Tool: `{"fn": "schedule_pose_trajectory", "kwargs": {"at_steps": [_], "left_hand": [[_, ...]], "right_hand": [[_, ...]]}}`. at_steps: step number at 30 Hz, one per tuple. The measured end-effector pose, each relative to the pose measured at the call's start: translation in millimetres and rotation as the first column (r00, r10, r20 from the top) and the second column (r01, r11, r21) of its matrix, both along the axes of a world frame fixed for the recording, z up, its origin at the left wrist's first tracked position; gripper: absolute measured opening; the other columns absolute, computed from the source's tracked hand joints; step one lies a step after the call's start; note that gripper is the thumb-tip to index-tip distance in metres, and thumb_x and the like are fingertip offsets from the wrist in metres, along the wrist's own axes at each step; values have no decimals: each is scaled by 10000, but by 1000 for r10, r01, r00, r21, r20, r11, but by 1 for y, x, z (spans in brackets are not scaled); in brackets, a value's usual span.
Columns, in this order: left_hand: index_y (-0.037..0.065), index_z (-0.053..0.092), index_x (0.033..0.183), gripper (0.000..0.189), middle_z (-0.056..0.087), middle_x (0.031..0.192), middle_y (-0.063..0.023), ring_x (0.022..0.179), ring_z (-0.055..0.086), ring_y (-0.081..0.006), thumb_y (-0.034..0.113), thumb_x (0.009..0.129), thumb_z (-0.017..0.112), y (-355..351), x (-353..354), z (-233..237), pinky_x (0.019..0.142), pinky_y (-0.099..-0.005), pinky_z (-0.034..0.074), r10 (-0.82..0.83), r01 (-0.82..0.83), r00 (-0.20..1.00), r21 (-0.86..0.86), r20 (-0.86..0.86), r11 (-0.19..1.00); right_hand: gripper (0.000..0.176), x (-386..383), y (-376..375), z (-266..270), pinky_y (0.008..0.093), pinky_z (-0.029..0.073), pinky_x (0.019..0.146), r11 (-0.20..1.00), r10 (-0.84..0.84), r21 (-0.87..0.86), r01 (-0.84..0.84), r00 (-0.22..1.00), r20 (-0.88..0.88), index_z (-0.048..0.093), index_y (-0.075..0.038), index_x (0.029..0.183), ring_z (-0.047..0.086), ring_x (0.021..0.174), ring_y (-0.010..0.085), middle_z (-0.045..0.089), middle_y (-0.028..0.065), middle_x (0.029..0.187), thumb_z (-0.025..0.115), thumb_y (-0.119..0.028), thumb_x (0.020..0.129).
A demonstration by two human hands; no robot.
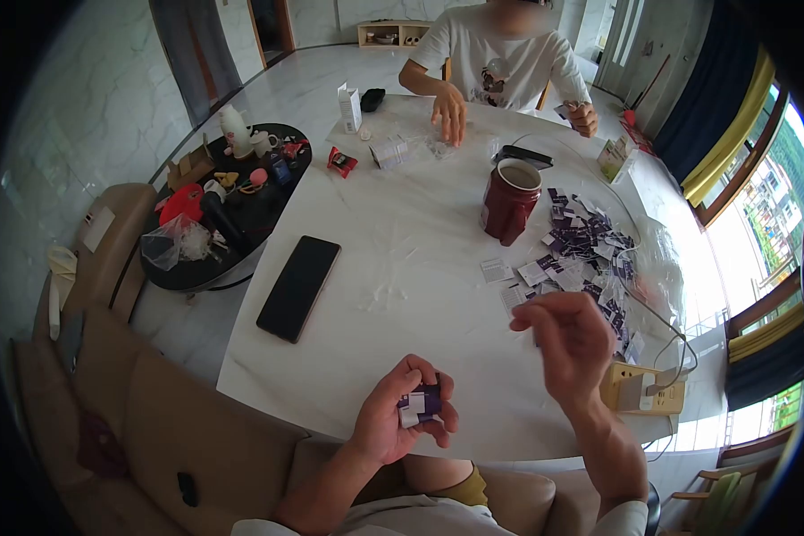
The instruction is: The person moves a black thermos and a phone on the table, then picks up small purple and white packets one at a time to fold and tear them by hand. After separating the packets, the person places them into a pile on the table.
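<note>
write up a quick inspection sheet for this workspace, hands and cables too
surface: pale marbled table, whitish marks mid-table, cause unclear
job's things: small purple-and-white pieces in left hand; loose pile of similar ones at right
clutter: phone, dark red mug, clear plastic beside the pile
grippers: left hand closed around its pieces; right hand raised, fingers curled, contents unclear
cables: white cable loops past the pile, near the power strip
surroundings: another person across the table, sofa, loaded black side table
</note>
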State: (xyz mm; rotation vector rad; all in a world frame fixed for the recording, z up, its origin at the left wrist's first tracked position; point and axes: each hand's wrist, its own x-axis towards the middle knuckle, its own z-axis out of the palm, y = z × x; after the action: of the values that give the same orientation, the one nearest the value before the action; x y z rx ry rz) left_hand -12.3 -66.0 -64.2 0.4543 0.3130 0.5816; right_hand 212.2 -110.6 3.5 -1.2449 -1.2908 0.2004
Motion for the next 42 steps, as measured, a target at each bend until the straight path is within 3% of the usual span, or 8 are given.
{"fn": "schedule_pose_trajectory", "kwargs": {"at_steps": [3, 9, 19, 28, 31, 35, 39, 42], "left_hand": [[113, 458, 924, 288, 514, 947, -94, 692, 654, -257, 359, 1073, 483, 0, 0, 0, 456, -343, 536, -17, 18, 1000, -42, 11, 999], [133, 458, 904, 376, 469, 906, -60, 558, 489, -149, 461, 1087, 481, -2, -2, 1, 408, -267, 389, -50, 50, 999, 4, -20, 999], [79, 575, 1014, 342, 548, 913, -92, 820, 620, -229, 402, 1092, 495, -2, 4, -3, 501, -332, 520, 73, -75, 996, -34, -42, 997], [65, 597, 1138, 298, 612, 935, -110, 876, 674, -289, 342, 1090, 501, 0, -2, -5, 618, -391, 613, -10, 9, 1000, -30, -6, 1000], [47, 579, 1243, 351, 654, 1052, -167, 1013, 702, -345, 348, 1097, 472, -2, -1, -5, 710, -428, 655, 27, -28, 999, -29, -36, 999], [22, 519, 1372, 466, 655, 1190, -238, 1125, 692, -397, 394, 1108, 419, -3, 5, 2, 753, -440, 678, 26, -25, 995, 14, -98, 1000], [15, 468, 1423, 559, 633, 1246, -218, 1140, 687, -389, 465, 1092, 453, -1, 0, 5, 828, -453, 646, -44, 56, 990, 88, -136, 995], [7, 429, 1458, 596, 631, 1220, -186, 1037, 718, -339, 486, 1104, 405, 2, -2, -3, 780, -439, 650, -130, 132, 991, 72, -35, 989]], "right_hand": [[160, -15, 24, 3, 330, 563, 644, 987, 54, 106, -121, 868, 493, 657, -25, 1003, 717, 705, 232, 732, 106, 877, 701, 38, 864], [115, -53, 106, -59, 388, 517, 723, 995, 53, 9, -95, 631, 774, 577, -64, 862, 675, 747, 253, 628, 68, 764, 662, -89, 790], [209, 30, -28, 15, 424, 535, 859, 822, 210, -466, 328, 585, 783, 656, -15, 977, 658, 986, 287, 645, 117, 985, 665, -28, 769], [236, 47, -40, -9, 431, 517, 857, 785, 49, -346, 514, 505, 862, 652, -29, 1014, 629, 988, 290, 623, 99, 1015, 681, -3, 781], [176, 45, -28, -3, 422, 536, 716, 924, -146, -132, 358, 653, 743, 638, -23, 1019, 666, 820, 278, 650, 92, 916, 657, -5, 845], [157, 34, -14, 13, 319, 536, 598, 880, 75, -474, -41, 996, 53, 635, 31, 1094, 710, 686, 186, 725, 147, 892, 632, -49, 959], [183, 13, -4, 27, 293, 548, 674, 700, 447, -546, -461, 878, -168, 683, 31, 1160, 690, 752, 132, 721, 87, 905, 602, -34, 1009], [237, 1, 3, 10, 322, 528, 644, 655, 668, -497, -570, 744, 27, 712, -22, 1176, 679, 739, 200, 708, 93, 913, 673, 3, 943]]}}
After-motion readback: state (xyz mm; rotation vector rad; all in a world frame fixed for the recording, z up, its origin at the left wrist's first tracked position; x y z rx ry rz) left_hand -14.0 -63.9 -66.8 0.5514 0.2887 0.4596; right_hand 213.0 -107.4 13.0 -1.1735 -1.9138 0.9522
